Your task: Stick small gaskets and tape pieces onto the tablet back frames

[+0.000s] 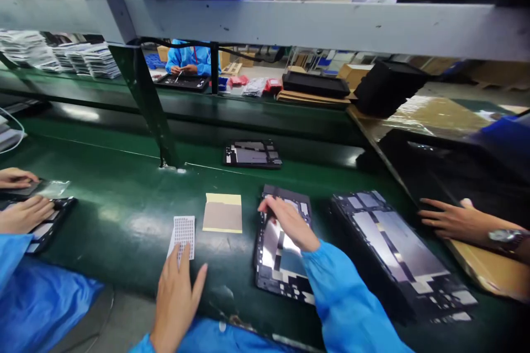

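My left hand [176,292] is open, its fingertips resting on the lower part of a white sheet with rows of small dark-printed labels [184,231]. My right hand [290,223] is over the upper part of a black tablet-like panel [285,265] with silver plates and a dark strip. Its fingers are bent and drawn together; whatever lies between the fingertips is too small or hidden to name. Between the hands is a grey-brown square sheet with yellow edges [222,214]. To the right stands a stack of similar black panels [393,242].
Farther back on the green bench [124,182] lie more panels [252,153]. A co-worker's hands [28,212] work on a panel at left. Another person's hand [467,223] rests near a cardboard piece [488,270] at right. A metal post [144,99] rises behind.
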A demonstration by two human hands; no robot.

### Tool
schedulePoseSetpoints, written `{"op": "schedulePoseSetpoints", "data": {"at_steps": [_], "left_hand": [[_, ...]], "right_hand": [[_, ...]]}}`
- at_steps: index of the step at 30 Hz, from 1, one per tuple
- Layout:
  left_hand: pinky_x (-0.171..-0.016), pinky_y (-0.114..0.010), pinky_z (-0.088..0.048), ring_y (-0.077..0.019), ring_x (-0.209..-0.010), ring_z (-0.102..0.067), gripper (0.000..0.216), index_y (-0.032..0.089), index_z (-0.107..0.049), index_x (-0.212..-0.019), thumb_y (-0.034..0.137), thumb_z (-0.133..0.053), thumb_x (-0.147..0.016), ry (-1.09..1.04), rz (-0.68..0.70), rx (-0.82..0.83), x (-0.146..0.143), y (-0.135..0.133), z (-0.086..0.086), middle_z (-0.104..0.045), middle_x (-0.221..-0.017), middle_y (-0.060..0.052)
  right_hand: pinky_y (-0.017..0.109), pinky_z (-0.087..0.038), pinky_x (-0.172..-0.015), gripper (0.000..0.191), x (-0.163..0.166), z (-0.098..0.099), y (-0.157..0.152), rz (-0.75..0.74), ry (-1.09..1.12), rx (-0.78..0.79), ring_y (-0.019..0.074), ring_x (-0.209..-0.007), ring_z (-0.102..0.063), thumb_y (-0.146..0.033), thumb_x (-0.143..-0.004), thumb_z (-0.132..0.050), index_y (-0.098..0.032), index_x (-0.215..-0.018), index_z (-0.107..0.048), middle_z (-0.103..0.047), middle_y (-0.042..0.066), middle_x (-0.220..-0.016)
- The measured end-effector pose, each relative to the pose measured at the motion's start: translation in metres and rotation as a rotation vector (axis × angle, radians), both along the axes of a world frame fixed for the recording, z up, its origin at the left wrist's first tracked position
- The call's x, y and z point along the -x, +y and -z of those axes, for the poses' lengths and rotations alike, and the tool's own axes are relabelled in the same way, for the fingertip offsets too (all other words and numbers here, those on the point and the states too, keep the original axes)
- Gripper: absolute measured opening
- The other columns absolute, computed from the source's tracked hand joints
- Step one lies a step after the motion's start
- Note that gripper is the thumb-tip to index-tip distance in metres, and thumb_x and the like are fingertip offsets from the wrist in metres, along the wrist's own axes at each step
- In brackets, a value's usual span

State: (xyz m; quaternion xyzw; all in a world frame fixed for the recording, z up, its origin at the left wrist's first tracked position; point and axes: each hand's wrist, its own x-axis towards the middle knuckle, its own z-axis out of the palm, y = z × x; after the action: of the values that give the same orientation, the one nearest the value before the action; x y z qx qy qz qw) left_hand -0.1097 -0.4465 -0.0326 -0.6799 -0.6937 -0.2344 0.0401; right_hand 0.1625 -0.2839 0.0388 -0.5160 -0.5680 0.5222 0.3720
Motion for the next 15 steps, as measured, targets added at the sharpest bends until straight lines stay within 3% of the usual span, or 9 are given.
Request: {"op": "schedulePoseSetpoints", "data": {"at_steps": [3,6,10,15], "left_hand": [[-0.102,-0.059,-0.05,-0.0405,-0.129,-0.053,0.056,0.014,-0.042,-0.145,0.045,-0.046,-0.099,0.023,-0.032,-0.048,0.012,0.021,0.007,-0.054,-0.139,-0.022],[-0.108,-0.055,-0.047,-0.0363,-0.135,-0.049,0.045,0.015,-0.049,-0.139,0.037,-0.048,-0.099,-0.007,0.022,-0.086,-0.008,0.056,0.002,-0.052,-0.144,-0.02],[-0.109,-0.05,-0.046,-0.0322,-0.137,-0.05,0.034,0.017,-0.058,-0.13,0.024,-0.049,-0.098,0.002,0.213,-0.04,-0.041,0.095,0.008,-0.052,-0.148,-0.016],[-0.109,-0.052,-0.046,-0.033,-0.133,-0.053,0.035,0.015,-0.061,-0.129,0.022,-0.051,-0.096,0.001,0.196,0.008,-0.049,0.105,0.025,-0.056,-0.145,-0.015]], "right_hand": [[0.025,-0.05,-0.054,0.056,0.039,0.021,0.036,-0.125,0.209,0.12,0.0099,-0.053,-0.059,-0.074,-0.078,-0.062,-0.018,-0.078,-0.063,-0.063,0.0,-0.072],[0.026,-0.056,-0.061,0.049,0.064,0.044,0.065,-0.159,0.252,0.143,0.0127,-0.06,-0.066,-0.063,-0.069,-0.079,-0.018,-0.08,-0.062,-0.065,0.0,-0.068],[0.029,-0.059,-0.068,0.04,0.078,0.064,0.086,-0.199,0.217,0.152,0.0137,-0.063,-0.067,-0.045,-0.064,-0.088,-0.018,-0.081,-0.064,-0.067,-0.002,-0.065],[0.03,-0.06,-0.07,0.034,0.08,0.08,0.092,-0.223,0.199,0.157,0.0139,-0.064,-0.067,-0.04,-0.067,-0.087,-0.018,-0.08,-0.065,-0.066,-0.003,-0.065]]}}
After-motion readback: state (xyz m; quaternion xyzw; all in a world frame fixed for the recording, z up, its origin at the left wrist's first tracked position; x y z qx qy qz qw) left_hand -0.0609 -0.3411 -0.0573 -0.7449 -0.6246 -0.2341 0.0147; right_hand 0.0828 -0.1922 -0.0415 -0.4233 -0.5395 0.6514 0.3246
